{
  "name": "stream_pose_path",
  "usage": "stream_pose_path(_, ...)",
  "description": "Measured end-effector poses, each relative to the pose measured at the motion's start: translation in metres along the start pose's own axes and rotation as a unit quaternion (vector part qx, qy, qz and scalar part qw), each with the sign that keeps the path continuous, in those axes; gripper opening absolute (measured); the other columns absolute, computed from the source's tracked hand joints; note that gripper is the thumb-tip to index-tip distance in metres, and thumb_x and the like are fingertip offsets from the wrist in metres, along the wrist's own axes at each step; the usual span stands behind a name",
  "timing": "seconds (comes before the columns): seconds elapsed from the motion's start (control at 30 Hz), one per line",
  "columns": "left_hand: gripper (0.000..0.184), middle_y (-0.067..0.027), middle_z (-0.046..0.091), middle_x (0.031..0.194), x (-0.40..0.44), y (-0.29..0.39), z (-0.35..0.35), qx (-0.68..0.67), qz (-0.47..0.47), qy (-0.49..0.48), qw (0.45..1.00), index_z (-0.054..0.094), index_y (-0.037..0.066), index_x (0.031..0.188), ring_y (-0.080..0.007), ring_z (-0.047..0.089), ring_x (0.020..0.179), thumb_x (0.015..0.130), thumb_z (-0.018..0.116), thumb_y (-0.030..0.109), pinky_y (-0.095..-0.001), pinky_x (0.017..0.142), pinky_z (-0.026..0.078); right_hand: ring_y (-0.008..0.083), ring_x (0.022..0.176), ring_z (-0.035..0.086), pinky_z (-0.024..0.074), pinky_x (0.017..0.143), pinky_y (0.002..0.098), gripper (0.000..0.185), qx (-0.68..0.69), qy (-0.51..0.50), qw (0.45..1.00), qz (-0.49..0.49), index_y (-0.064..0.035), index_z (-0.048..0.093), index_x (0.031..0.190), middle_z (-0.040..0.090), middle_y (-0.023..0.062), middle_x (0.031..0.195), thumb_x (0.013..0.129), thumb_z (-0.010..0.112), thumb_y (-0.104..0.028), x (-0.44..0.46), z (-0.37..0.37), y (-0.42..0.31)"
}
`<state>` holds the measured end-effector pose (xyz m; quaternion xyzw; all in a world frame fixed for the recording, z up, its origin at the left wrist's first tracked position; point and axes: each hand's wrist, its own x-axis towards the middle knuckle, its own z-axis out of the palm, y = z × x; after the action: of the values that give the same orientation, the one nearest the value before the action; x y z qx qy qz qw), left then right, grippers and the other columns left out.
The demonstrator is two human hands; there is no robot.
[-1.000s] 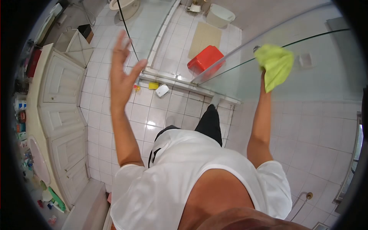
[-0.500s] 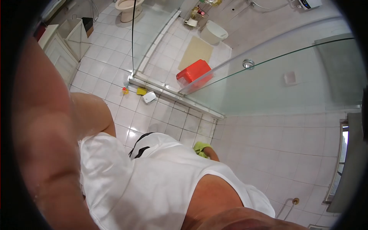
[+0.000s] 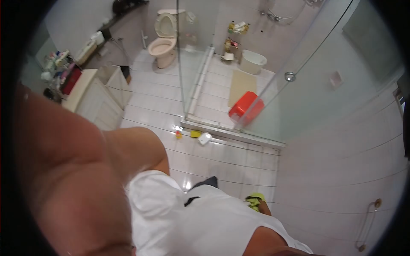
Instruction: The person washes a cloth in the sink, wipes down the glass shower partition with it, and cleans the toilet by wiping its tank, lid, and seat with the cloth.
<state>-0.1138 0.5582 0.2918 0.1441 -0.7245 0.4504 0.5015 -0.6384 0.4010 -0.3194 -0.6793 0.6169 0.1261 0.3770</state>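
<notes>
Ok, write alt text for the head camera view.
A person's right hand holds a green cloth low beside their white shirt in a bathroom, while the left arm looms close to the camera. Beyond, a red container sits partly behind a glass shower panel, with a yellow block and a white object on the tiled floor outside, and a toilet farther back.

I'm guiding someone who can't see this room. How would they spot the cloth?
Find the big white shirt at the bottom of the picture, then follow its upper edge rightward to the right grip. The crumpled cloth is held there. Its bright lime green sets it apart from the white shirt and the pale floor tiles around it.
</notes>
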Motion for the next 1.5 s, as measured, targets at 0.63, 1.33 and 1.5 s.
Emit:
stream_pose_path(0.63, 0.065, -0.0237, 0.035, 0.138, 0.039, 0.094, -0.222, 0.129, -0.021, 0.011, 0.991, 0.031, -0.001, 0.134, -0.0368, 0.038, 0.126, 0.079, 0.062, 0.016, -0.0454, 0.103, 0.033, 0.0336, 0.104, 0.057, 0.0452, 0.088, 0.0412, 0.04, -0.05, -0.125, 0.983, -0.126, -0.0041, 0.054, 0.121, 0.06, 0.0176, 0.112, 0.083, 0.052, -0.016, -0.065, 0.147, -0.17)
stream_pose_path(1.33, 0.058, -0.0177, 0.032, 0.143, -0.227, 0.185, -0.509, 0.295, -0.82, -0.062, 0.486, 0.036, 0.002, 0.136, -0.0293, 0.029, 0.133, 0.087, 0.06, 0.023, -0.0399, 0.109, 0.023, 0.0427, 0.118, 0.043, 0.0379, 0.093, 0.0551, 0.044, -0.281, 0.01, 0.906, -0.316, -0.0138, 0.052, 0.124, 0.042, 0.018, 0.134, 0.081, 0.051, -0.01, -0.189, 0.262, -0.521)
stream_pose_path(1.5, 0.061, -0.0182, 0.04, 0.135, -0.351, 0.284, -0.469, 0.119, -0.903, -0.212, 0.354, 0.04, 0.004, 0.134, -0.0303, 0.037, 0.125, 0.084, 0.063, 0.03, -0.0357, 0.102, 0.034, 0.0346, 0.098, 0.058, 0.0452, 0.086, 0.037, 0.034, -0.009, -0.149, 0.898, -0.415, -0.0053, 0.057, 0.113, 0.06, 0.0195, 0.105, 0.08, 0.049, -0.009, -0.156, 0.273, -0.575)
